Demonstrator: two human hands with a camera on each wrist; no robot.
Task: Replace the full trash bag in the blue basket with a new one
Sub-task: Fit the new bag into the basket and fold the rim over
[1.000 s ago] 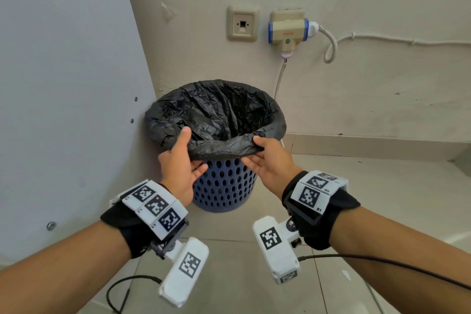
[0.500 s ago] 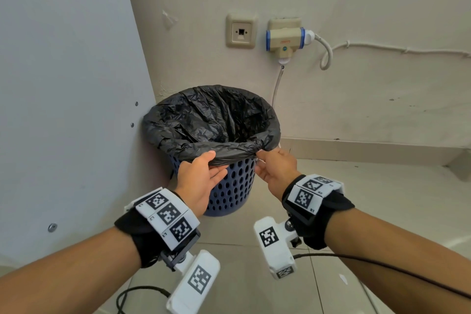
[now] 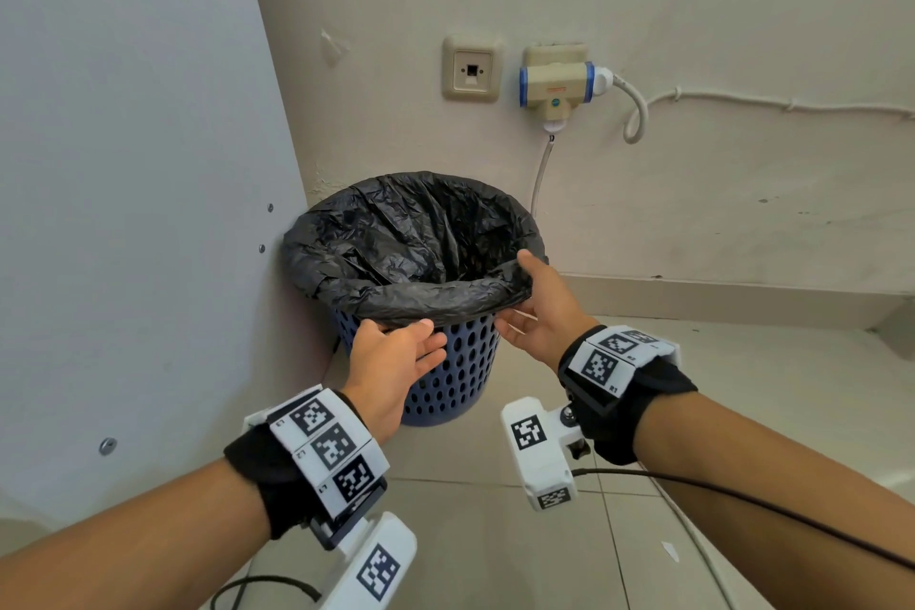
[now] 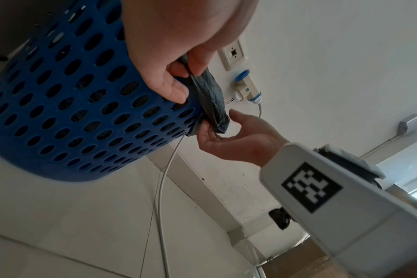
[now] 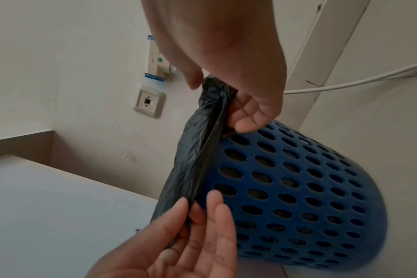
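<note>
A blue perforated basket stands on the floor in a corner, lined with a black trash bag whose edge is folded over the rim. My left hand is under the near-left overhang; the left wrist view shows its thumb and fingers pinching the bag's hem. On the near-right side of the rim my right hand has its thumb on top and fingers below, gripping the folded edge. The bag's inside looks dark and its contents are hidden.
A white panel stands tight against the basket's left. On the wall behind are a socket plate and a plug adapter, with a thin cable dropping behind the basket. Tiled floor lies to the right and in front.
My left hand came off the top of the rim and went under the bag's overhang. My right hand slid rightward along the rim and took hold with its thumb on top.
</note>
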